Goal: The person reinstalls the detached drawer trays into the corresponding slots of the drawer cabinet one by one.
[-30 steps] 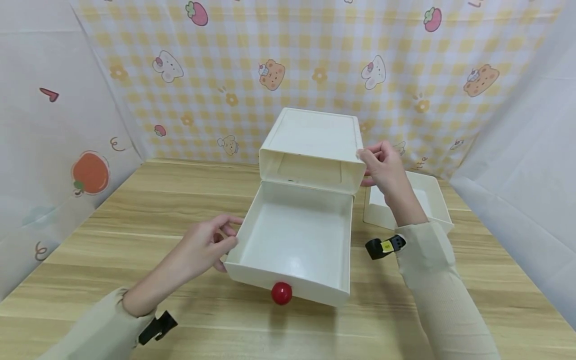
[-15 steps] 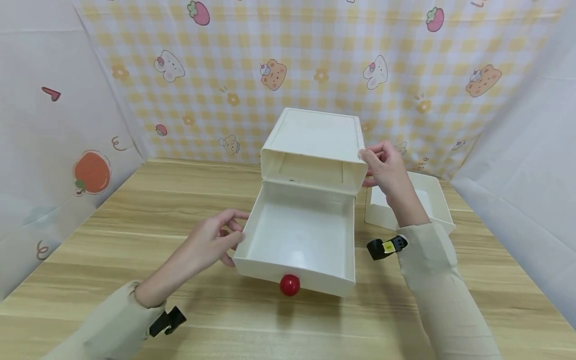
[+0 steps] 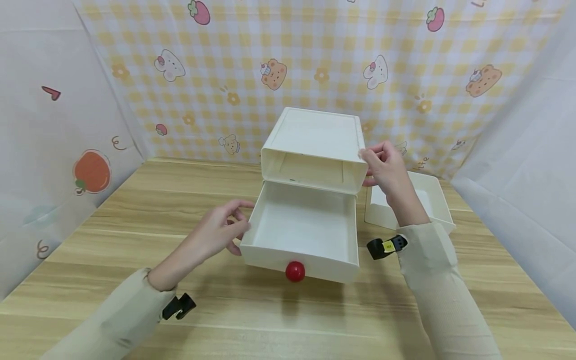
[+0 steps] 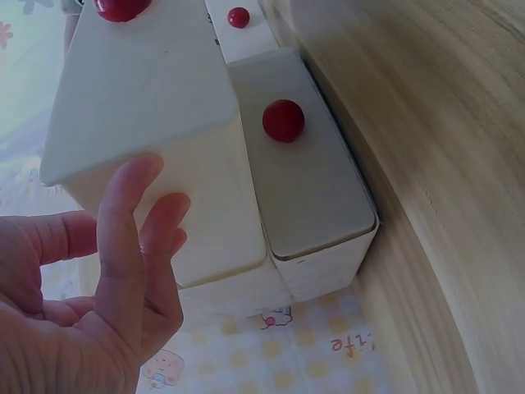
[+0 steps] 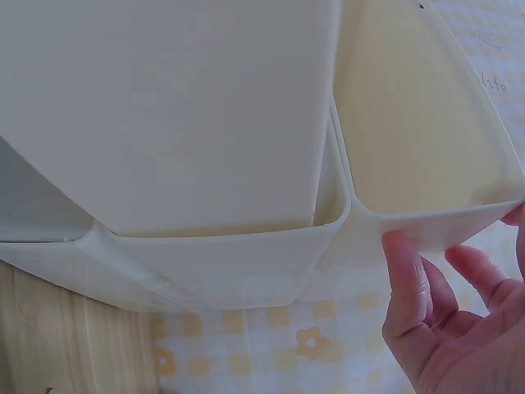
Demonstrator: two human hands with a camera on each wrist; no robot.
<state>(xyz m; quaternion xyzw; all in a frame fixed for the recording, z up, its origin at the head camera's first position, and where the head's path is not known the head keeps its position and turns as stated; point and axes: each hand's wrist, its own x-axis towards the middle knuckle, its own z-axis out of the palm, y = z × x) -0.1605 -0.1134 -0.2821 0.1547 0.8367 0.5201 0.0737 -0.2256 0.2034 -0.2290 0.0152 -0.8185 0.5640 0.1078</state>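
Note:
My left hand (image 3: 220, 230) touches the left side of a white drawer (image 3: 301, 220) with a round red knob (image 3: 295, 271). That drawer juts from the middle of a white drawer unit (image 3: 317, 132). In the left wrist view its fingers (image 4: 123, 238) press against the drawer's side wall, not curled round it. My right hand (image 3: 384, 167) rests at the unit's upper right corner. The right wrist view shows its fingertips (image 5: 402, 246) against the outside of the wall, beside the top opening (image 5: 426, 107), which has no drawer in it.
A loose white drawer (image 3: 438, 200) lies on the wooden table (image 3: 193, 310) right of the unit, partly behind my right forearm. Beneath the jutting drawer, a lower drawer (image 4: 316, 180) with a red knob sits flush in the unit. A checked cloth (image 3: 315, 40) hangs behind.
The middle drawer has slid further back into the unit, its red knob moving away from me. My left hand has moved forward and right with it. The right hand stays at the corner.

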